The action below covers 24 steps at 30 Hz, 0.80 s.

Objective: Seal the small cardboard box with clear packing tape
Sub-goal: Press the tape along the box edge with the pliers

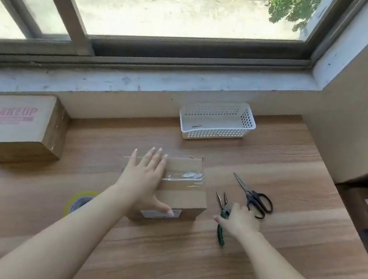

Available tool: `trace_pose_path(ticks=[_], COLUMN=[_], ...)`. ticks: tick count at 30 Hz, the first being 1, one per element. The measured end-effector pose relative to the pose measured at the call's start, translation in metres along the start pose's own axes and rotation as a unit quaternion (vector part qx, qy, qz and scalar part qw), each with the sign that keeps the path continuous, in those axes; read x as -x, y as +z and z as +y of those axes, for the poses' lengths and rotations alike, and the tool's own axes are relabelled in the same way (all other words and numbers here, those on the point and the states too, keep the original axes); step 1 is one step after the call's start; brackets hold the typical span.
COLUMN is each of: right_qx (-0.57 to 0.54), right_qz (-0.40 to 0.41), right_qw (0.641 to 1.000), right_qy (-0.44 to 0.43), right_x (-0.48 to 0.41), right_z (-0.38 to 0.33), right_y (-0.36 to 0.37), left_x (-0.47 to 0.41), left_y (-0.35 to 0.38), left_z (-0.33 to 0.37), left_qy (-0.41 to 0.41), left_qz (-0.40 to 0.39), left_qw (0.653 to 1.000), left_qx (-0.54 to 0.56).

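Near the middle of the surface [289, 207] sits the small cardboard box [183, 195], with a wrinkled strip of clear tape [186, 176] across its top. The left hand [147, 172] lies flat on the lid, fingers [150, 158] straight and slightly spread, thumb down the front face. The right hand [238, 220] is over green-handled pliers [224, 210], just beside black scissors [256, 198]; whether its fingers pinch anything cannot be told. A tape roll [79, 199] lies toward the near left edge.

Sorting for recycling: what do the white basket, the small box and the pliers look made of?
White basket: seemingly moulded plastic, smooth, walls perforated in a grid. Small box: matte brown cardboard; the strip across its top looks like glossy clear tape, wrinkled. Pliers: dark metal nose, green handles probably plastic or rubber-coated.
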State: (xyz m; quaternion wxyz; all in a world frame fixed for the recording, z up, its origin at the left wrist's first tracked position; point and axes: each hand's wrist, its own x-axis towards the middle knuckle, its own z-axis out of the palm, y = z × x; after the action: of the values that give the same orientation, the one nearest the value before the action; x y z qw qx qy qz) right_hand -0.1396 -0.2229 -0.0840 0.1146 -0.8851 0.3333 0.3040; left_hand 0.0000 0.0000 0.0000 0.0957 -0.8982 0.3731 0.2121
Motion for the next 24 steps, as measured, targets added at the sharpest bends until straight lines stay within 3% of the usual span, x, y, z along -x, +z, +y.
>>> trace_pose_path(ticks=[3,8,12,19,24], right_qx=[0.025,0.003,-0.080,-0.088,-0.248], right_qz=[-0.043,-0.041,-0.046,-0.053,-0.131], right_qw=[0.998,0.997,0.992,0.992,0.957], right_qy=[0.047,0.068,0.088,0.069,0.075], right_x=[-0.002,-0.014,-0.020,-0.016,-0.018], right_z=[-0.001,-0.003,0.005,0.008,0.004], right_y=[0.010,0.020,0.025,0.037,0.027], left_x=[-0.010,-0.025,-0.030,-0.029,-0.024], left_y=[0.001,0.009,0.010,0.013,0.010], left_z=[0.006,0.010,0.011,0.009,-0.001], left_qy=[0.008,-0.010,-0.013,-0.011,-0.029], left_qz=[-0.018,-0.045,-0.042,-0.006,0.028], left_qw=[1.000,0.999,0.999,1.000,0.998], left_qx=[0.002,-0.004,-0.006,-0.009,0.045])
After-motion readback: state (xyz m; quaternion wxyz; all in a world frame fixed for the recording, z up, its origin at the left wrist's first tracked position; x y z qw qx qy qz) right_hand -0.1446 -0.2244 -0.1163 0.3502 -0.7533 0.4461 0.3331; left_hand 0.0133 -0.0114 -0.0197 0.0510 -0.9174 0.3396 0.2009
